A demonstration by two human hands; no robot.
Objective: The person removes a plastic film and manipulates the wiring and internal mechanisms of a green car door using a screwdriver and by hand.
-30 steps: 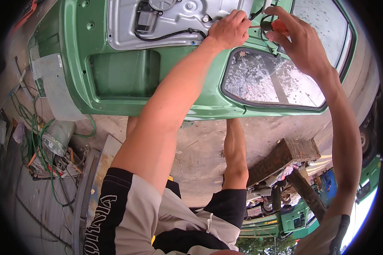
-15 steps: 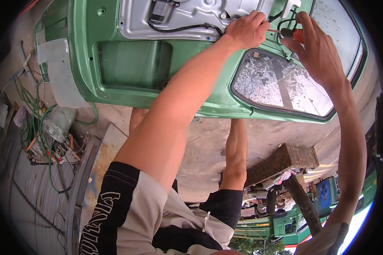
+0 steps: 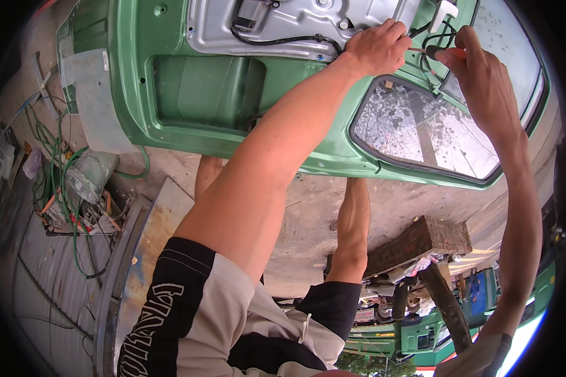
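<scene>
A green vehicle door spans the upper part of the view, with a silver metal panel fixed on it. My right hand is closed around the red and black handle of a screwdriver. Its thin shaft points left toward my left hand. At the panel's right end, my left hand has its fingers curled together by the screwdriver's tip; what they hold is hidden. A white handle-like part sits just above the screwdriver. Black cables loop beside my right hand's fingertips.
Window glass lies in the door's lower right. At left, a green hose tangles around a bucket and a crate of tools. A wooden block stands at lower right. My legs show below the door.
The door and both hands appear slightly farther right in view. My right hand has turned a little around the screwdriver, covering more of its handle. My left hand keeps its place on the door.
</scene>
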